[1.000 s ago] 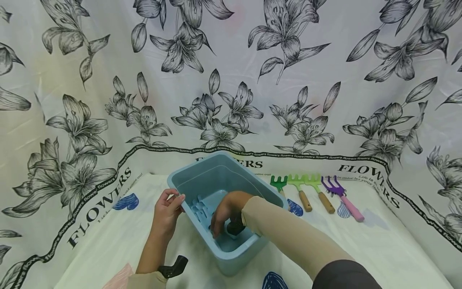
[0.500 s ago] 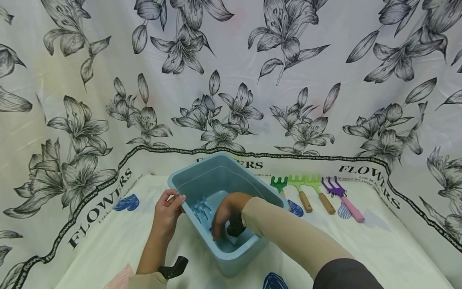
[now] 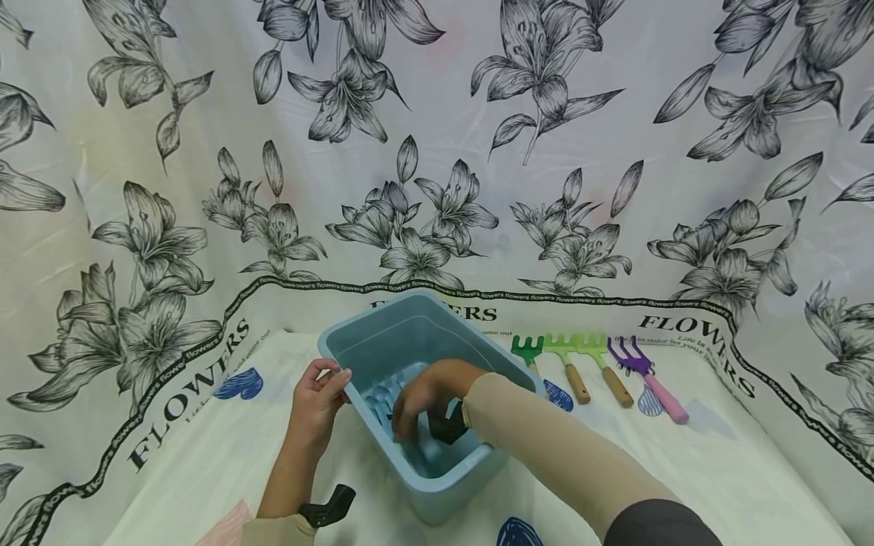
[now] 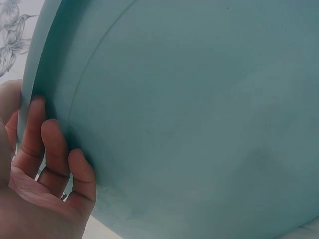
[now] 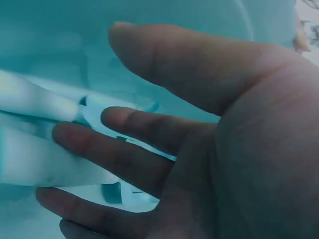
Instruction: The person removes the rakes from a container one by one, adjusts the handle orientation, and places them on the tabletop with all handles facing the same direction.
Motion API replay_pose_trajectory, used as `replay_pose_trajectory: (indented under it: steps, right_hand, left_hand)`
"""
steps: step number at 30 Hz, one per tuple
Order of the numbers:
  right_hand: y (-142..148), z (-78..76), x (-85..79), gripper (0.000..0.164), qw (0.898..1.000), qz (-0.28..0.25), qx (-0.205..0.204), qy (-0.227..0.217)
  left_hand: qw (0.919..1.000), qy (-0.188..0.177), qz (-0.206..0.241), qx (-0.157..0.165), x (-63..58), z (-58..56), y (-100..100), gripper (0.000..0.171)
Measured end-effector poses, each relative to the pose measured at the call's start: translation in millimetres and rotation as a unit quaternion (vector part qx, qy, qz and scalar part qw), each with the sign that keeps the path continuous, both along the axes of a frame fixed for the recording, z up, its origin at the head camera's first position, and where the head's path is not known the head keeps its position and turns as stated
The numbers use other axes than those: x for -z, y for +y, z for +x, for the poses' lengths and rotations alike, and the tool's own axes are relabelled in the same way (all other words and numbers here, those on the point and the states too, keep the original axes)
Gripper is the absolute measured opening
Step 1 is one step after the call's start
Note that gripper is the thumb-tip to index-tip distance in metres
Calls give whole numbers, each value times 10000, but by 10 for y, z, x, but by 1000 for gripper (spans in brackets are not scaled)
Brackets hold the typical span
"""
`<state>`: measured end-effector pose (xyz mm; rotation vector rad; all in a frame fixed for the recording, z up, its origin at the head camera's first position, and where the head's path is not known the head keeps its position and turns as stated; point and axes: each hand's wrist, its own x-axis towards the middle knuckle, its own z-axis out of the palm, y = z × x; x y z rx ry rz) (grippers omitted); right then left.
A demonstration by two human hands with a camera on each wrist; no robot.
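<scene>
A blue plastic tub (image 3: 416, 334) stands on the cloth-covered table. My left hand (image 3: 319, 402) grips its left rim, with the fingers (image 4: 55, 149) against the tub wall in the left wrist view. My right hand (image 3: 433, 398) reaches down inside the tub, its fingers spread and fairly straight. Below them in the right wrist view lie tools with thick pale handles (image 5: 45, 159), tinted blue by the light; their exact kind is unclear. Pronged blue-looking pieces (image 3: 382, 396) show at the tub's left inside. The right fingertips are over the handles; whether they touch is unclear.
Right of the tub, hand rakes lie in a row: a dark green one (image 3: 528, 349), two light green ones with wooden handles (image 3: 576, 381), and a purple one with a pink handle (image 3: 665, 398). A flower-printed curtain (image 3: 437, 152) hangs behind.
Inside the tub, my right hand has risen a little and shifted slightly left. My left hand keeps its place on the rim.
</scene>
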<state>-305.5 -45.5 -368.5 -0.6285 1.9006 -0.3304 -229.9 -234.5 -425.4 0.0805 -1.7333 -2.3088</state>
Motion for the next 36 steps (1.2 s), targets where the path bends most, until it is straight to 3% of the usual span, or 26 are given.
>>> replay_pose_trajectory:
  steps: [6,12,19,23,29,36]
  right_hand:
    - [77,-54,-116,48,9942,-619,-310,820]
    - [224,-121,-237,44,9763,-1508,-484,1478]
    - [427,-169,-336,31,9546,-2172,53,2037]
    - [549,-182,-363,24,9428,-2389,647,2232]
    - [734,-156,-383,10,9093,-2775,1586,2665]
    - [995,-82,-428,13,8774,-3249,2056,2869]
  left_hand:
    - [9999,-153,-32,-11,-20,6,3,24]
    - [9998,-156,-64,-56,-23,9,5,28]
    - [9999,-157,-31,-9,-33,19,9,24]
    - [9998,-202,5,1,-36,22,12,19]
    - [9997,-233,34,-67,-23,30,19,18]
    - [9999,-110,12,21,-30,21,19,15]
